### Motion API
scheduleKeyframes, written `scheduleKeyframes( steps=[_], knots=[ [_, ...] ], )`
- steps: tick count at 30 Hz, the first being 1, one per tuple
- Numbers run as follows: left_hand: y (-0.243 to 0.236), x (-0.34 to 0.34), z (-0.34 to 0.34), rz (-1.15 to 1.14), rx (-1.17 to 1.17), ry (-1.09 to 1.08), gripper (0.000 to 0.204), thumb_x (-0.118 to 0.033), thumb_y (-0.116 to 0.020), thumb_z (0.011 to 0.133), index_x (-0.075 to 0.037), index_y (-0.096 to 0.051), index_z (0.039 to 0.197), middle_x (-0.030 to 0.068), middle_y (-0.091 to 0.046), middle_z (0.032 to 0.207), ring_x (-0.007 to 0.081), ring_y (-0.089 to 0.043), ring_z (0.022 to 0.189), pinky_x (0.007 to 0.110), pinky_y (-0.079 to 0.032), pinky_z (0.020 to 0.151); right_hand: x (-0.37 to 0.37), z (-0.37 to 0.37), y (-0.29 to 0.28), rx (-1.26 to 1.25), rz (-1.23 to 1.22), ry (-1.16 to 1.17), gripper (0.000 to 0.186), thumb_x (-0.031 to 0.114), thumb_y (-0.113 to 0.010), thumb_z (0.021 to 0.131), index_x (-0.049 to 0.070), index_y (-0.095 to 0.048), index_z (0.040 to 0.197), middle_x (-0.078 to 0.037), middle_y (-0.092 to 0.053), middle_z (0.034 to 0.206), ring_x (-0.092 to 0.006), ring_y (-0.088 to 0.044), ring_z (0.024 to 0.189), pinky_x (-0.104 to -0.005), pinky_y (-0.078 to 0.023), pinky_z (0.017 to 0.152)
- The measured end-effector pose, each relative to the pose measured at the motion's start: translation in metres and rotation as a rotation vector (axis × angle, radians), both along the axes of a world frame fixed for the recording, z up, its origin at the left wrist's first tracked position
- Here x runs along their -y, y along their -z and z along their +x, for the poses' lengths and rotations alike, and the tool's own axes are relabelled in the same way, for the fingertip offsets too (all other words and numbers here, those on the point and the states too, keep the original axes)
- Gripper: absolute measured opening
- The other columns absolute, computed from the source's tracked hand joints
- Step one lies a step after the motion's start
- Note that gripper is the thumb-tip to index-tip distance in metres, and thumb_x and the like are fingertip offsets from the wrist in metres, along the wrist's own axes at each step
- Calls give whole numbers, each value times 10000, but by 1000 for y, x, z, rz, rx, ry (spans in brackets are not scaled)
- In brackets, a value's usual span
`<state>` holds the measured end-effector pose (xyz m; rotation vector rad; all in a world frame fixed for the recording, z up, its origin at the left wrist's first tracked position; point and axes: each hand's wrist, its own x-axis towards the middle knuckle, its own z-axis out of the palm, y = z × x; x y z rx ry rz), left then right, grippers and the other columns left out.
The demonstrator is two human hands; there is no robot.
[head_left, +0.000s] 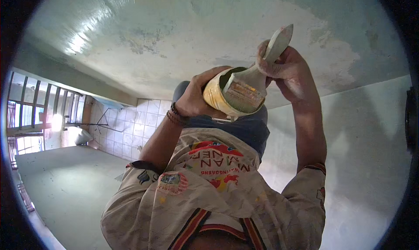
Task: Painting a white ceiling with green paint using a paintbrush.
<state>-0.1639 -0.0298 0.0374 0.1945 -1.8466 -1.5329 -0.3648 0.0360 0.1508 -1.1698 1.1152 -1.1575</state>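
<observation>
My left hand (198, 95) is wrapped round the side of a small yellowish paint can (213, 94), which is tilted so that its mouth shows. Some pale greenish paint is visible inside, low in the can. In my right hand (288, 71) is a wide, pale-handled paintbrush (254, 78), gripped by its handle between thumb and fingers. The brush head lies in the can's mouth, its ferrule stained with rust or old paint. The bristle tips are hard to make out against the paint.
A patchy, pale green wall (183, 27) with worn spots stands close in front of me. Another smooth wall (362, 119) is at my right. To the left are a tiled floor (131, 123), a barred window (39, 101) and a pale flat panel (74, 180).
</observation>
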Motion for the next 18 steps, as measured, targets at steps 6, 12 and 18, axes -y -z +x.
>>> scheduleKeyframes(
  steps=[6, 12, 18],
  knots=[
    [1, -1, -1, 86, -48, 51, 906, -120, -875, 446, -12, -470, 1249, 106, -527, 1225, 200, -508, 1108, 352, -383, 982, 0, -1, 1, 47, 39, 9, 234, 141, -676, 779, 38, -555, 950, 3, -558, 758, -91, -559, 660, -221, -481, 533],
    [4, 4, -4, 74, -43, 77, 917, -117, -874, 434, -22, -471, 1253, 107, -517, 1239, 202, -499, 1121, 355, -376, 989, 0, -5, 5, 86, 29, 17, 223, 121, -673, 779, 39, -555, 949, 4, -558, 760, -86, -557, 661, -221, -486, 544],
    [8, 6, -6, 98, 17, 64, 924, -121, -871, 427, -29, -472, 1255, 103, -518, 1240, 201, -500, 1123, 355, -375, 992, -1, -8, 8, 64, 44, 55, 212, 101, -669, 779, 33, -552, 942, 2, -564, 769, -84, -562, 667, -215, -487, 544]
  ],
)
